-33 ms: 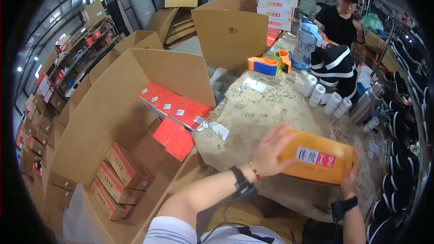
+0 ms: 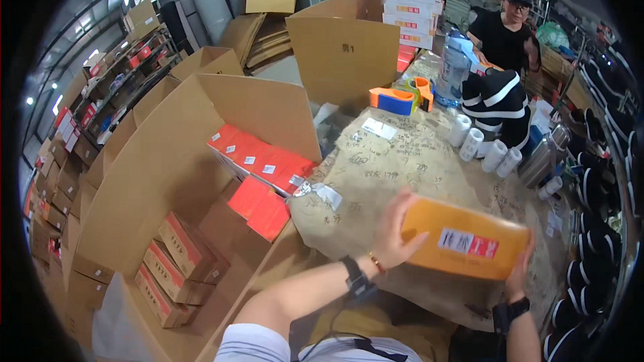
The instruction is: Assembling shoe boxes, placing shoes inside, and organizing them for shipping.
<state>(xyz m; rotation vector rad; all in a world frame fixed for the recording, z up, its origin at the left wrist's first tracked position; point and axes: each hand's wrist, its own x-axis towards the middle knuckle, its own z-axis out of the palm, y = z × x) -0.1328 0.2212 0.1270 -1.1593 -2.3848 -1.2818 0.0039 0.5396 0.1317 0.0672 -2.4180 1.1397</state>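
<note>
An orange-yellow shoe-box-sized carton (image 2: 469, 261) with a white and red label is held above the work table (image 2: 382, 191). My left hand (image 2: 397, 231) clasps its left end, with the thumb along the front face. At the opposite end, the fingers of my right hand (image 2: 520, 271) press against the right side. The box looks closed and is slightly blurred. A dark band circles each wrist, and the left one also carries a bracelet.
Left of the table, a large open carton (image 2: 154, 134) contains red boxes (image 2: 265, 164) and brown boxes (image 2: 181, 255). Tape dispensers (image 2: 392, 100), white rolls (image 2: 471, 144), a water jug (image 2: 453, 67) and black-and-white shoes (image 2: 496, 100) stand farther back. Another person (image 2: 503, 30) stands beyond.
My left hand has shifted from the box's upper left corner onto its left end, the thumb now on the front. The box sits slightly differently.
</note>
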